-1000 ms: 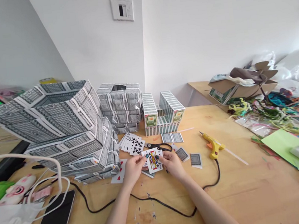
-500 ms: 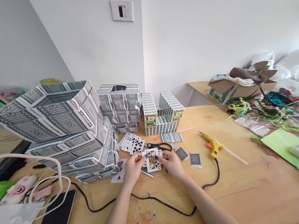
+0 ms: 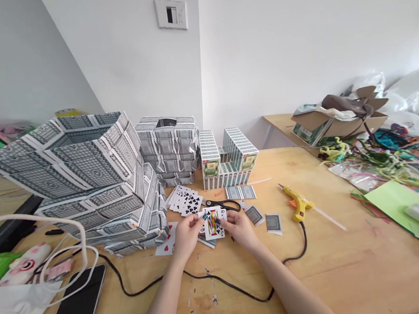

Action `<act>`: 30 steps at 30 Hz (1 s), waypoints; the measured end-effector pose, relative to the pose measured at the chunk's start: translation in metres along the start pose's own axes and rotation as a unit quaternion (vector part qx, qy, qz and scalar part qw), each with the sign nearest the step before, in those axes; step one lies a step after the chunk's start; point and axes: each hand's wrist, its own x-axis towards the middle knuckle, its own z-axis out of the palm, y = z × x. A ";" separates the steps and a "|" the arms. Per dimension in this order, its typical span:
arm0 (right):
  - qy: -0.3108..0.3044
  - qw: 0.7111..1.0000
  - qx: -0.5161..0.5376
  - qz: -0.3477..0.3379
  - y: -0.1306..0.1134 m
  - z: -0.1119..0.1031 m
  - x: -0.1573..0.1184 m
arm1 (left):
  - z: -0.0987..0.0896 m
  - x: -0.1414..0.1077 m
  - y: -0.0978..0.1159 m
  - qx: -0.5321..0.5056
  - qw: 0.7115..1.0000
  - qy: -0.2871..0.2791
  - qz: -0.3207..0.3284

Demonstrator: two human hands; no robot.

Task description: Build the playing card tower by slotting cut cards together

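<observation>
Holds overlapping playing cards [image 3: 214, 231] pinched in the closed grip of left hand [image 3: 184, 236] and right hand [image 3: 242, 230], near black-handled scissors [image 3: 218, 205] on the worktop [image 3: 358, 271].

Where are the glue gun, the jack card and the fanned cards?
Glue gun [image 3: 302, 207]: head view, on its yellow body.
Jack card [image 3: 213, 228]: head view, on its printed figure.
Fanned cards [image 3: 186, 201]: head view, on their printed faces.

From here I see a wooden table [image 3: 363, 275] carrying a large card-built structure [image 3: 85, 166] at left, a smaller structure [image 3: 169, 149] and stacked card boxes [image 3: 244, 148] at the far side. Mid-table lie fanned clubs [image 3: 186, 200], scissors [image 3: 215, 204] and face-down cards [image 3: 254, 215]; right, a yellow glue gun [image 3: 300, 203]; near left, a black phone [image 3: 74, 313].
</observation>
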 end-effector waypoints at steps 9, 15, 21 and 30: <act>0.000 1.000 0.013 0.001 -0.002 0.002 -0.002 | 0.001 -0.002 0.002 0.016 1.000 0.007 0.019; -0.008 0.999 0.027 -0.016 0.000 0.001 -0.002 | 0.000 -0.003 0.005 0.043 0.998 0.018 0.034; 0.013 0.999 0.041 -0.005 0.001 0.000 -0.001 | -0.002 -0.001 0.003 -0.010 1.000 -0.007 0.007; 0.048 0.999 0.004 0.011 -0.003 -0.001 -0.002 | -0.009 -0.003 0.010 -0.132 0.983 -0.117 -0.044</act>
